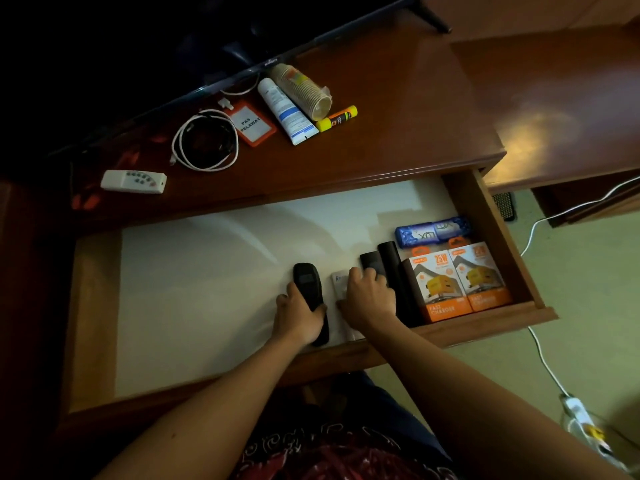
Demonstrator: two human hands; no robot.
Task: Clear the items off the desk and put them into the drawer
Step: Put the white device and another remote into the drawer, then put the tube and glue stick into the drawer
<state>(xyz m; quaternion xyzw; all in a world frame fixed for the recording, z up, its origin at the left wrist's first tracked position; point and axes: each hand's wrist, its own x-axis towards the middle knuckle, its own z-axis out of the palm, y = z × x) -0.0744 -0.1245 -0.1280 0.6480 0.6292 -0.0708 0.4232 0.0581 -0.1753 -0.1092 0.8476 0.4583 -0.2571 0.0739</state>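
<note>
The drawer (pixel 194 271) is pulled out, lined white. Inside it my left hand (pixel 299 315) grips a black remote (pixel 306 282) lying on the liner. My right hand (pixel 369 297) rests on a white remote (pixel 339 282) beside it, fingers touching another black remote (pixel 372 263). Further right lie a black cylinder (pixel 394 268), two orange charger boxes (pixel 457 282) and blue soap packs (pixel 433 232). On the desk (pixel 398 116) lie a white remote (pixel 133 181), coiled cables (pixel 206 140), an orange badge holder (pixel 251 124), a white tube (pixel 285 110), stacked paper cups (pixel 303 90) and a yellow glue stick (pixel 336 119).
A TV (pixel 138 64) stands along the desk's back edge, its foot (pixel 433 15) at the far right. A white cable (pixel 540 351) runs over the floor at the right to a power strip (pixel 578 410). A second desk section (pixel 571 98) lies to the right.
</note>
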